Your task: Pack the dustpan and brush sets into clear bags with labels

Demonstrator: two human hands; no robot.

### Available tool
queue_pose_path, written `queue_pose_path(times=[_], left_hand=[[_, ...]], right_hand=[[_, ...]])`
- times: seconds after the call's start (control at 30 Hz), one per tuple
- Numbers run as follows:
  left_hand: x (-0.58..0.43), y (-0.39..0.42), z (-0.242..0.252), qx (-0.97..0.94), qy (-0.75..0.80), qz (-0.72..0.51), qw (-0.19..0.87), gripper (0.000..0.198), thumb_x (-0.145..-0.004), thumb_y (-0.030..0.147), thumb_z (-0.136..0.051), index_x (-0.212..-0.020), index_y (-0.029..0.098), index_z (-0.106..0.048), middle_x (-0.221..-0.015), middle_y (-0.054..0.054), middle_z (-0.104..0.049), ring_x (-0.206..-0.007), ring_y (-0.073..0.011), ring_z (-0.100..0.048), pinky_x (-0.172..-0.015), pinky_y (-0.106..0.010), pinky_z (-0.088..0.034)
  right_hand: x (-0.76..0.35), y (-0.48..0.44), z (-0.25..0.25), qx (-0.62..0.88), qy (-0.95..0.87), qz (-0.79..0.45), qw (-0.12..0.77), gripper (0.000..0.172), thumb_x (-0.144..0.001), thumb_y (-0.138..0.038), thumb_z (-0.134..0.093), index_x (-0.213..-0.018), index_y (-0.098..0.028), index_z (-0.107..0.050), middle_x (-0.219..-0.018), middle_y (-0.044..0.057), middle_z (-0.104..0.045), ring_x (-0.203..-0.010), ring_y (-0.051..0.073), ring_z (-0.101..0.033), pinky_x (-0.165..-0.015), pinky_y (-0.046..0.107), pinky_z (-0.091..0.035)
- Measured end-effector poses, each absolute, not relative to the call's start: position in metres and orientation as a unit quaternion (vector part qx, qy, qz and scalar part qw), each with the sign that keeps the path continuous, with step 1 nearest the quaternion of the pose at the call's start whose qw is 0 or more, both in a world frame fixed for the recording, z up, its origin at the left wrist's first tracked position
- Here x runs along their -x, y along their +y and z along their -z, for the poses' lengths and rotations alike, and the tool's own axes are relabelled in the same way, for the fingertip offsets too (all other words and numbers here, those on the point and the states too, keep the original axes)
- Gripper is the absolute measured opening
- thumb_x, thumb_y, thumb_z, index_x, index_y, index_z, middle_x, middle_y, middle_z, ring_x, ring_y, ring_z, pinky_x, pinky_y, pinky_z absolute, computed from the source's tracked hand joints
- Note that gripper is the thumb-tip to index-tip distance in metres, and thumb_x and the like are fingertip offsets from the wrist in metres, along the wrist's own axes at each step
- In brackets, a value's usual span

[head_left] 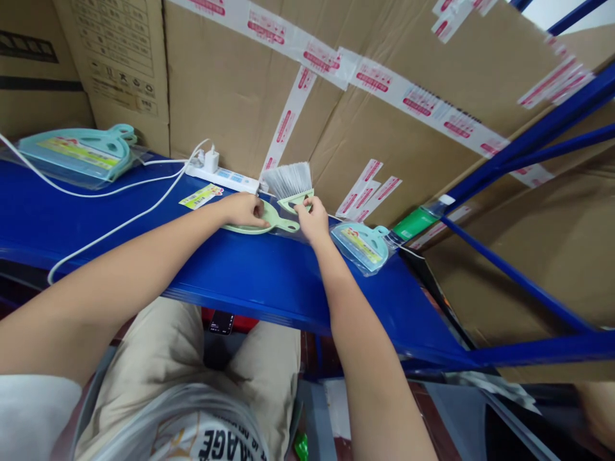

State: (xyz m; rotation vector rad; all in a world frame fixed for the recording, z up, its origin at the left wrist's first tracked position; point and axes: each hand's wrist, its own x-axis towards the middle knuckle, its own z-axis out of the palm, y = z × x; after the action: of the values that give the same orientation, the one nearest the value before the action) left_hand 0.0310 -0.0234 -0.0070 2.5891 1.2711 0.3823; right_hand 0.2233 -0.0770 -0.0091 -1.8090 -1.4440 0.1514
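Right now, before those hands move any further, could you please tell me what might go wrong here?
The brush in the right hand is close to the end of the power strip, so a sideways swing could knock it. The white cable loops loosely across the blue surface, so the left arm might snag it. The light green dustpan under the left hand might slide if pressed unevenly.

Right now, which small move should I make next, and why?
Perhaps turn the brush down toward the pan with the right grip: the bristles point up and away from the pan, and the left grip rests on the pan, so it could probably hold it steady.
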Motion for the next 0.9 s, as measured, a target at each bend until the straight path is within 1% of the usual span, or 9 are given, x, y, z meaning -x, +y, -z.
queue_pose_path(times=[0.1,0.17,0.27,0.33,0.47,0.57,0.7,0.83,0.9], left_hand=[[-0.033,-0.025,0.004,-0.885,0.429,-0.144,0.105,0.034,-0.075,0.053,-0.067,-0.085,0.023,-0.077,-0.079,-0.006,-0.077,-0.081,-0.0252,-0.071,-0.074,-0.032,-0.049],[-0.027,-0.018,0.002,-0.864,0.463,-0.174,0.092,0.032,-0.081,0.049,-0.06,-0.084,0.022,-0.077,-0.078,-0.007,-0.076,-0.083,-0.0257,-0.072,-0.075,-0.033,-0.05],[-0.009,-0.002,-0.001,-0.796,0.552,-0.235,0.079,0.031,-0.086,0.04,-0.054,-0.091,0.02,-0.078,-0.088,-0.01,-0.079,-0.094,-0.0285,-0.073,-0.081,-0.034,-0.052],[0.004,0.009,-0.001,-0.744,0.601,-0.27,0.11,0.032,-0.087,0.036,-0.054,-0.098,0.018,-0.078,-0.096,-0.013,-0.079,-0.1,-0.0291,-0.073,-0.083,-0.033,-0.053],[0.017,0.019,0.001,-0.637,0.654,-0.332,0.238,0.035,-0.088,0.033,-0.054,-0.11,0.016,-0.076,-0.095,-0.012,-0.079,-0.086,-0.0245,-0.073,-0.077,-0.032,-0.055],[0.017,0.02,0.003,-0.626,0.655,-0.338,0.253,0.03,-0.085,0.032,-0.058,-0.104,0.018,-0.077,-0.091,-0.01,-0.079,-0.084,-0.0235,-0.072,-0.079,-0.031,-0.056],[0.012,0.02,0.005,-0.67,0.632,-0.327,0.21,0.023,-0.083,0.033,-0.061,-0.094,0.019,-0.076,-0.092,-0.008,-0.078,-0.094,-0.0244,-0.072,-0.084,-0.03,-0.054],[0.01,0.02,0.006,-0.694,0.617,-0.32,0.187,0.02,-0.082,0.034,-0.062,-0.085,0.02,-0.076,-0.089,-0.007,-0.078,-0.095,-0.0245,-0.072,-0.085,-0.028,-0.052],[0.009,0.018,0.006,-0.699,0.615,-0.316,0.182,0.02,-0.082,0.035,-0.063,-0.085,0.02,-0.077,-0.088,-0.007,-0.078,-0.094,-0.0248,-0.072,-0.084,-0.028,-0.052]], right_hand=[[-0.221,-0.077,0.011,0.701,-0.578,-0.077,0.411,0.008,-0.08,-0.033,-0.052,-0.08,-0.027,-0.048,-0.073,-0.004,-0.057,-0.076,0.019,-0.056,-0.072,0.026,-0.043],[-0.219,-0.078,0.012,0.696,-0.583,-0.085,0.41,0.009,-0.08,-0.034,-0.053,-0.081,-0.027,-0.049,-0.072,-0.005,-0.056,-0.073,0.019,-0.055,-0.071,0.026,-0.043],[-0.214,-0.079,0.011,0.694,-0.601,-0.082,0.387,0.009,-0.081,-0.035,-0.054,-0.082,-0.027,-0.05,-0.067,-0.006,-0.052,-0.07,0.019,-0.053,-0.069,0.026,-0.043],[-0.21,-0.079,0.011,0.688,-0.626,-0.073,0.36,0.008,-0.081,-0.035,-0.054,-0.084,-0.027,-0.053,-0.066,-0.006,-0.051,-0.07,0.019,-0.052,-0.07,0.027,-0.043],[-0.207,-0.074,0.011,0.668,-0.691,-0.068,0.268,0.006,-0.079,-0.028,-0.056,-0.083,-0.025,-0.059,-0.072,-0.003,-0.06,-0.075,0.019,-0.057,-0.078,0.029,-0.046],[-0.211,-0.073,0.012,0.641,-0.731,-0.081,0.22,0.007,-0.078,-0.023,-0.056,-0.079,-0.022,-0.064,-0.083,0.001,-0.068,-0.083,0.02,-0.061,-0.086,0.031,-0.047],[-0.217,-0.075,0.014,0.604,-0.76,-0.096,0.221,0.015,-0.079,-0.019,-0.054,-0.076,-0.022,-0.068,-0.094,0.002,-0.073,-0.092,0.02,-0.065,-0.089,0.03,-0.049],[-0.221,-0.077,0.015,0.602,-0.755,-0.114,0.234,0.019,-0.081,-0.017,-0.053,-0.073,-0.023,-0.069,-0.093,0.0,-0.075,-0.095,0.019,-0.068,-0.092,0.031,-0.05],[-0.222,-0.076,0.015,0.605,-0.747,-0.125,0.245,0.018,-0.081,-0.016,-0.053,-0.078,-0.022,-0.07,-0.091,0.0,-0.075,-0.093,0.018,-0.068,-0.092,0.031,-0.051]])
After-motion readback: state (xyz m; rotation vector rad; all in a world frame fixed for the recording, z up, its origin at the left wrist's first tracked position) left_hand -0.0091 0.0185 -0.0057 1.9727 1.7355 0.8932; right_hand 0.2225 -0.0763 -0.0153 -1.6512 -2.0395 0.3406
